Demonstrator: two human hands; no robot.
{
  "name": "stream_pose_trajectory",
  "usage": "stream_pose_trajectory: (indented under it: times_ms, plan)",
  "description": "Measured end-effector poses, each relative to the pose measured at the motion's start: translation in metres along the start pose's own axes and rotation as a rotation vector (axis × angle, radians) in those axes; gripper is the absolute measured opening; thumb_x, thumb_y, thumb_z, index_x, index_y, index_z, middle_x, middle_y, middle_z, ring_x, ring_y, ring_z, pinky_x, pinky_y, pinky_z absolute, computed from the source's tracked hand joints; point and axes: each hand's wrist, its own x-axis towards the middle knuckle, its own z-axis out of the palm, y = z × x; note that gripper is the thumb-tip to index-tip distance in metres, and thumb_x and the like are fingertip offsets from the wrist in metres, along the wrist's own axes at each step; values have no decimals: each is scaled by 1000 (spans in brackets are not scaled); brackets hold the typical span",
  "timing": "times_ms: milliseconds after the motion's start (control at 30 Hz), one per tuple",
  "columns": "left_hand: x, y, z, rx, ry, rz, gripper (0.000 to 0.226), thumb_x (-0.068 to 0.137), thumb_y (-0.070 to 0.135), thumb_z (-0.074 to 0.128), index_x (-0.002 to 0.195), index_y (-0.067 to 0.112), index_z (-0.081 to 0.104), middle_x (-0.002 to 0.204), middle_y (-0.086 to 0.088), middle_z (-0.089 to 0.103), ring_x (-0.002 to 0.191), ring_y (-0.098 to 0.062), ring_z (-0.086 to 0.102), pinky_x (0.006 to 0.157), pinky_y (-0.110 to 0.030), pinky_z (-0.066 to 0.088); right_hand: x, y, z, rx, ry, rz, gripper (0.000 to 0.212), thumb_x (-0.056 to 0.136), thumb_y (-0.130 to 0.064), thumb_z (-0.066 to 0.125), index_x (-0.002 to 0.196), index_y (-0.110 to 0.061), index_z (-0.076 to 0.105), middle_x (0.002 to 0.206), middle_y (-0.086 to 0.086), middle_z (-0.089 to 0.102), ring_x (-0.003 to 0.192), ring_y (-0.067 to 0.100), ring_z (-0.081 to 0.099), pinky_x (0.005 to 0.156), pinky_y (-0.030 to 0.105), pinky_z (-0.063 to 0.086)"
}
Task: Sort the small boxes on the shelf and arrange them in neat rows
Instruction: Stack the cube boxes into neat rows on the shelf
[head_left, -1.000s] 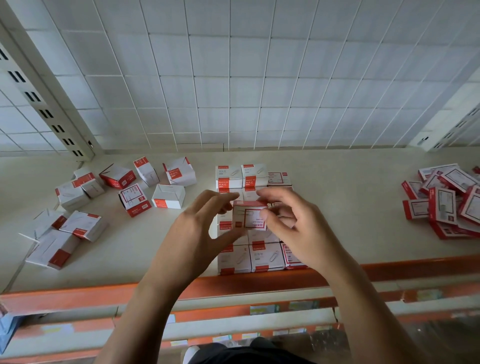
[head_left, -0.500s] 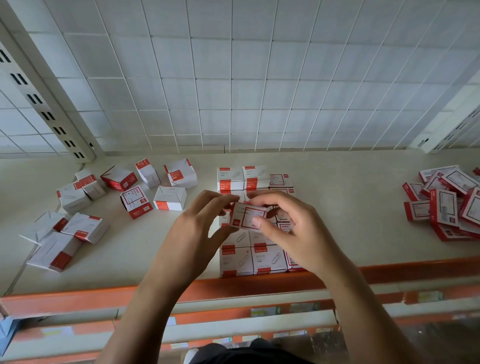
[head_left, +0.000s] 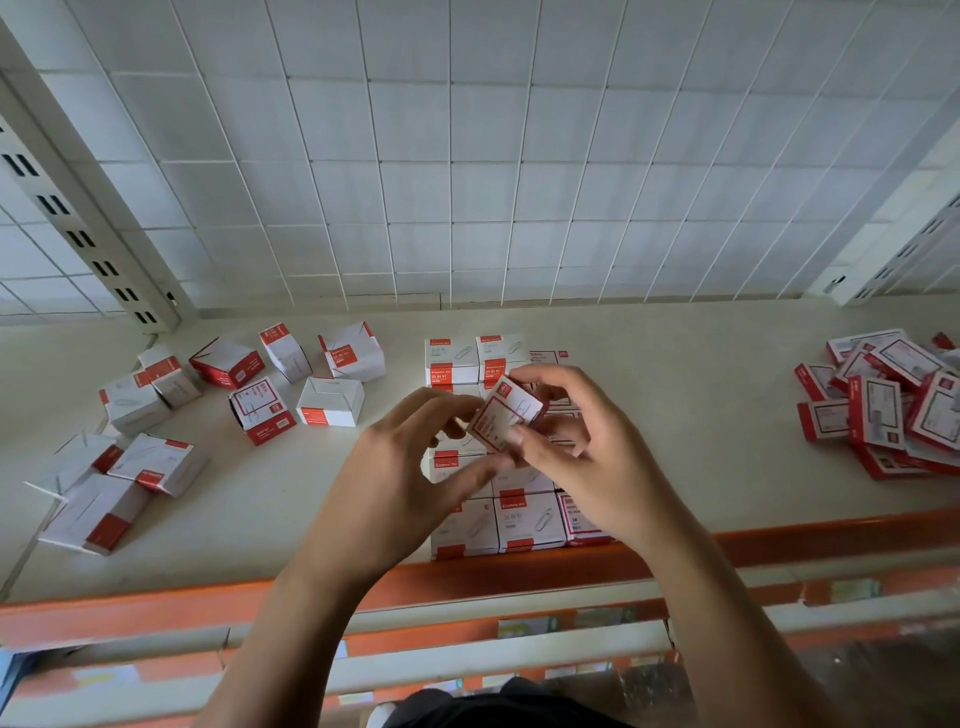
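A small red-and-white box (head_left: 506, 413) is held tilted above the shelf (head_left: 675, 415). My right hand (head_left: 587, 457) pinches it from the right with thumb and fingers. My left hand (head_left: 400, 483) touches its left corner with curled fingertips. Under both hands stands a neat block of the same boxes (head_left: 498, 525) in rows running from the shelf's front edge to the back, partly hidden by my hands. Loose larger boxes (head_left: 260, 405) lie scattered at the left. A heap of flat red-bordered boxes (head_left: 883, 410) lies at the right.
An orange rail (head_left: 779, 535) runs along the shelf's front edge. A white wire grid (head_left: 467, 156) closes the back, with slotted uprights at the left (head_left: 78, 228) and right. Lower shelf rails show below.
The held box has turned from nearly flat to tilted on a corner, and it sits slightly higher between my fingers. Both hands stay over the block.
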Motion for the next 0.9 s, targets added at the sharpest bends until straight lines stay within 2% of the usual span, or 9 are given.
stream_pose_trajectory:
  times_ms: [67, 167, 267, 367, 433, 533, 667, 900]
  plan:
    - [1, 1, 4, 51, -27, 6, 53, 80, 54, 65, 118, 18, 61, 110, 6, 63, 88, -3, 56, 75, -7, 45, -2, -1, -1, 89, 23, 64, 46, 85, -16, 73, 125, -24, 53, 119, -3, 62, 101, 10, 70, 83, 32, 60]
    - [4, 3, 7, 42, 0, 1, 49, 78, 42, 71, 118, 15, 63, 111, 3, 63, 91, -3, 53, 78, -5, 44, -4, 1, -7, 118, 28, 68, 45, 83, -15, 75, 122, -19, 52, 117, -3, 65, 100, 9, 70, 83, 28, 59]
    - [5, 5, 10, 50, -2, 5, 50, 76, 25, 78, 122, 13, 61, 116, 2, 60, 93, -1, 49, 80, -3, 43, -5, 8, -15, -123, 87, -14, 48, 81, -21, 77, 123, -24, 52, 129, -8, 61, 110, 2, 63, 90, 23, 55]
    - [8, 7, 15, 76, -41, -6, 54, 75, 23, 80, 125, 14, 60, 120, 2, 59, 96, -1, 50, 82, -7, 45, -6, 12, -21, -380, 96, -196, 52, 84, -27, 73, 132, -22, 52, 137, -13, 54, 124, -7, 48, 103, 11, 40]
    - [11, 7, 19, 70, -60, -7, 56, 74, 17, 81, 126, 16, 59, 122, 5, 57, 99, 2, 49, 85, -6, 44, -6, 16, -23, -460, 62, -268, 46, 86, -28, 67, 129, -15, 57, 135, -7, 57, 126, -1, 50, 106, 13, 38]
    - [15, 8, 24, 67, -70, -11, 57, 75, 13, 80, 128, 17, 58, 124, 9, 54, 101, 3, 47, 87, -2, 39, -6, 20, -27, -516, 59, -290, 40, 86, -28, 64, 123, -13, 63, 129, -1, 62, 124, 9, 55, 106, 21, 43]
    - [20, 12, 29, 66, -71, -5, 59, 76, 13, 79, 131, 19, 56, 123, 13, 50, 101, 6, 44, 84, 4, 35, -2, 25, -34, -524, 78, -337, 31, 86, -20, 66, 116, -10, 67, 125, 2, 63, 120, 13, 58, 104, 24, 46]
    - [27, 10, 32, 122, -39, -27, 56, 83, 26, 72, 135, 21, 52, 126, 8, 54, 98, 5, 47, 81, 2, 36, 26, 32, -52, -519, 145, -336, 29, 86, -16, 66, 113, -5, 66, 120, 3, 62, 113, 13, 59, 99, 18, 47]
